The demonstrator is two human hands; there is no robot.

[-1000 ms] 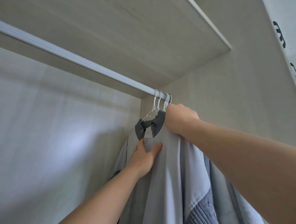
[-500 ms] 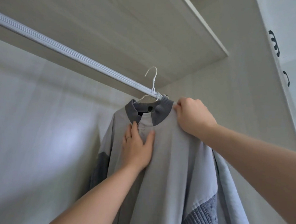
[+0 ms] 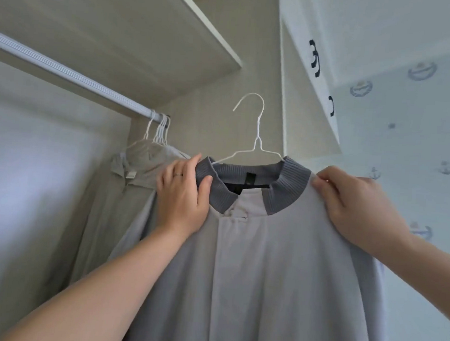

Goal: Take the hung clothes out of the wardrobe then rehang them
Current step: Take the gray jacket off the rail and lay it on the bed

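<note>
A light grey jacket (image 3: 259, 266) with a darker ribbed collar hangs on a white wire hanger (image 3: 256, 143), held in the air in front of the wardrobe, off the rail. My left hand (image 3: 182, 194) grips its left shoulder beside the collar. My right hand (image 3: 349, 203) grips its right shoulder. The hanger's hook points up, free of the silver rail (image 3: 65, 71). Several other garments (image 3: 126, 190) on white hangers stay bunched at the rail's right end.
A pale wooden shelf (image 3: 148, 32) spans above the rail. The wardrobe's side panel (image 3: 252, 65) rises behind the hanger. An open white door with black hinges (image 3: 317, 59) stands to the right, next to patterned wallpaper (image 3: 421, 130).
The jacket's hanger was lifted off the rail and the jacket was carried out and to the right. My left hand went from lying flat on its front to gripping the left shoulder.
</note>
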